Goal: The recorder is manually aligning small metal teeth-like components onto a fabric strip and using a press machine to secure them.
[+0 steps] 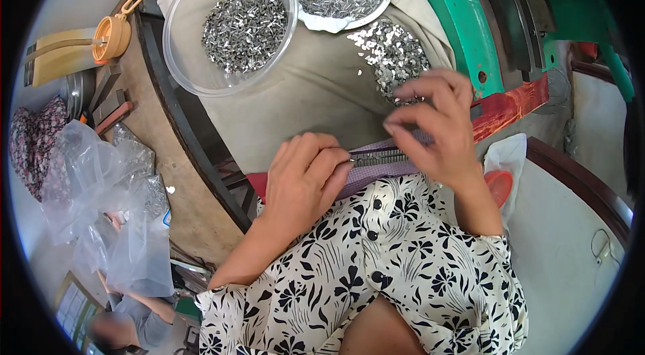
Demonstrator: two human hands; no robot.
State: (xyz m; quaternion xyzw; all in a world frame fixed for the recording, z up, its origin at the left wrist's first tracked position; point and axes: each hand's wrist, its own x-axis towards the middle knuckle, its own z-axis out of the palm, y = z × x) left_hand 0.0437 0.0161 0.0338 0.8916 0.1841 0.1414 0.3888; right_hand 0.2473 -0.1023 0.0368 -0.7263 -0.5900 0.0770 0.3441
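My left hand [302, 177] is closed, with thumb and forefinger pinched on a small metal piece [351, 159] at the left end of a slotted metal strip [379, 157]. That strip holds a close row of thin grey pieces and lies on purple checked cloth [376, 172] at my lap. Over the strip's right end is my right hand [440, 130], slightly blurred. Its thumb and forefinger tips come together; whatever is between them is too small to make out. Just beyond its fingers, a heap of flat silvery metal bits [395, 59] is spread on the beige cloth [295, 96].
A clear round tub [181, 53] of small metal parts and a lined bowl [386, 2] of thin metal pins stand at the back. Green machine framing [463, 19] borders the right. Plastic bags [107, 200] and an orange holder [109, 39] lie left; another person [144, 321] is lower left.
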